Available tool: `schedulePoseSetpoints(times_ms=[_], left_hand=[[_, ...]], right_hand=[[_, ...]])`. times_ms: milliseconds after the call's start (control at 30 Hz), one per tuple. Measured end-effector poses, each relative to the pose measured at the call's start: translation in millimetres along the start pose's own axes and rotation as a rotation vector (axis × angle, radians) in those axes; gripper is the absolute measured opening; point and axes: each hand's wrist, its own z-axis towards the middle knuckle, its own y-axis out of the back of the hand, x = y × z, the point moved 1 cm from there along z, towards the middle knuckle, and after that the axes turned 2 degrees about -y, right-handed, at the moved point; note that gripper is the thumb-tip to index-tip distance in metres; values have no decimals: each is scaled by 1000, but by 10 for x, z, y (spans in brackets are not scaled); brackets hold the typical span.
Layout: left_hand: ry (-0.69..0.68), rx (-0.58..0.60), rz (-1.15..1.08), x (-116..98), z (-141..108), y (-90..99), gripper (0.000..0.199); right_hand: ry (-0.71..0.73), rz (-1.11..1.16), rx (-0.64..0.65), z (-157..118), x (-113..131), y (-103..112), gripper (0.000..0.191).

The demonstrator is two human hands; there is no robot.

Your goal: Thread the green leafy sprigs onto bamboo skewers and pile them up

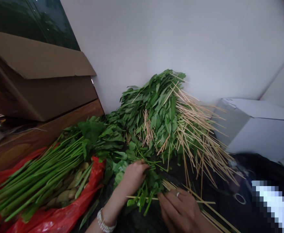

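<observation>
Leafy green stems (154, 183) lie at the lower middle, and my left hand (135, 174) is closed on some of them, its fingertips partly hidden. To its right, my right hand (179, 207), with a ring, is closed around a thin wooden skewer (206, 202) that runs crosswise beneath the stems. More loose skewers (219, 220) pass beside and under the right hand. Beyond both hands rises a large pile of green leaves (154, 103), with many bare skewers (200, 132) sticking out to the right.
At left, a red plastic bag (83, 204) holds long green stalks (45, 171) and pale roundish pieces. A cardboard box (49, 87) rests on a wooden surface (52, 127). On the right are a white box (263, 129), black plastic (265, 168) and a roll (239, 198).
</observation>
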Motion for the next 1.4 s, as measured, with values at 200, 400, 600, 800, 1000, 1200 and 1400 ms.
schedulePoseSetpoints(times_ms=[200,400,600,800,1000,1200,1400], left_hand=[[63,-5,-2,73,-20,53,36],[102,-62,-91,193,-41,107,41],[22,-399,-471,370,-27,190,17],[87,-562,-844,249,-48,237,19],[152,-386,-1132,114,-73,236,29],[164,-384,-1175,115,-72,233,28],[133,-362,-1131,93,-76,236,21]], right_hand=[[-78,13,-46,-97,-48,-103,27],[-159,0,-101,-96,-81,-145,26],[-303,-28,-125,-90,-131,-167,26],[-460,36,-123,-160,-204,-251,27],[-512,84,-142,-156,-206,-268,24],[-499,74,-156,-158,-202,-257,25],[-497,74,-130,-153,-197,-246,26]])
